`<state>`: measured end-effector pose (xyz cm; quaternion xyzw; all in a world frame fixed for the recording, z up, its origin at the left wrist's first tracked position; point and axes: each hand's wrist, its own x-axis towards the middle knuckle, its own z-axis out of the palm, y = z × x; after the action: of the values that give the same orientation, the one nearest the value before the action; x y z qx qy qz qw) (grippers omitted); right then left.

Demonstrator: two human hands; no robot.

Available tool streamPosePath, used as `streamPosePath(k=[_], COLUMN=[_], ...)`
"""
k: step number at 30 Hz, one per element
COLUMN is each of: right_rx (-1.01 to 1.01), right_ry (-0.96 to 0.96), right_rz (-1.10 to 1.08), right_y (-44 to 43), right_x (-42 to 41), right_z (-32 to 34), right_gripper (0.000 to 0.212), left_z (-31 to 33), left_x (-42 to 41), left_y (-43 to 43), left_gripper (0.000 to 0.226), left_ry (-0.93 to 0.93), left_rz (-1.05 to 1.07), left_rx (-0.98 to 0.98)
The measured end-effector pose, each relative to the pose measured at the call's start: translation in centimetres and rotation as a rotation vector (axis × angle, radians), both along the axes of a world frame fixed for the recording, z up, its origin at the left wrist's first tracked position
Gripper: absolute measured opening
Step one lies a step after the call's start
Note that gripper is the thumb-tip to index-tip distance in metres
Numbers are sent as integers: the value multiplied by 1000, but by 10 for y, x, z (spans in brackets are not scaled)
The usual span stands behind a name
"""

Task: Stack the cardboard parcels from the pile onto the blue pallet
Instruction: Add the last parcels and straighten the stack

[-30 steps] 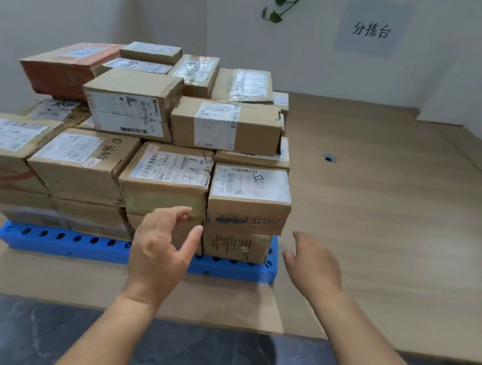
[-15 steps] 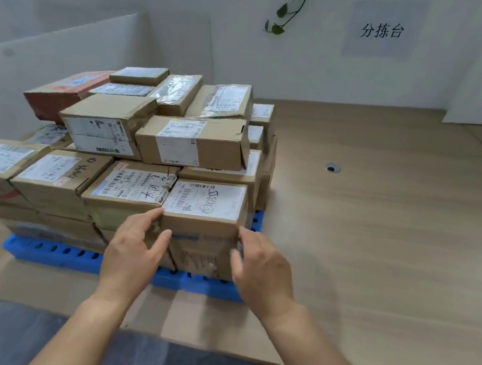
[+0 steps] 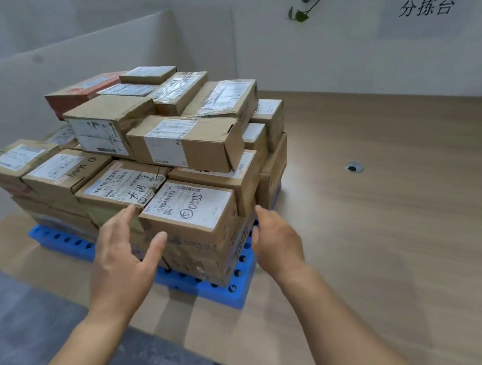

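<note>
Both grips are spread and pinch nothing: the left hand point(image 3: 123, 261) touches the front of the front corner parcel point(image 3: 192, 222), and the right hand point(image 3: 277, 245) sits beside its right side. The parcel tops the stack on the blue pallet point(image 3: 234, 295), on the table point(image 3: 398, 238).

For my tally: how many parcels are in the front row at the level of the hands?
4, side by side: far-left parcel, second parcel, third parcel, and corner parcel between the left hand and right hand. Rows beneath are partly hidden.
</note>
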<state>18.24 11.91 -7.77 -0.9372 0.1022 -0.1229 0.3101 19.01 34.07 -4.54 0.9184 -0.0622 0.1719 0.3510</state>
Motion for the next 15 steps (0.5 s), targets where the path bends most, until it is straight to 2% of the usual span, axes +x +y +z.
streamPosePath(k=[3, 5, 10, 15], right_rx=[14, 13, 30, 61], right_ry=[40, 61, 62, 44], right_rz=[28, 42, 47, 18], right_y=[0, 5, 12, 9], right_x=[19, 27, 29, 31], right_z=[4, 6, 4, -3], right_gripper=[21, 21, 26, 22], left_z=[-4, -6, -11, -9], left_x=[-10, -6, 7, 8], left_y=[-14, -20, -19, -14], left_gripper=[84, 85, 63, 70], left_ry=[-74, -65, -29, -32], left_rz=[-107, -127, -141, -144], left_rx=[236, 300, 282, 302])
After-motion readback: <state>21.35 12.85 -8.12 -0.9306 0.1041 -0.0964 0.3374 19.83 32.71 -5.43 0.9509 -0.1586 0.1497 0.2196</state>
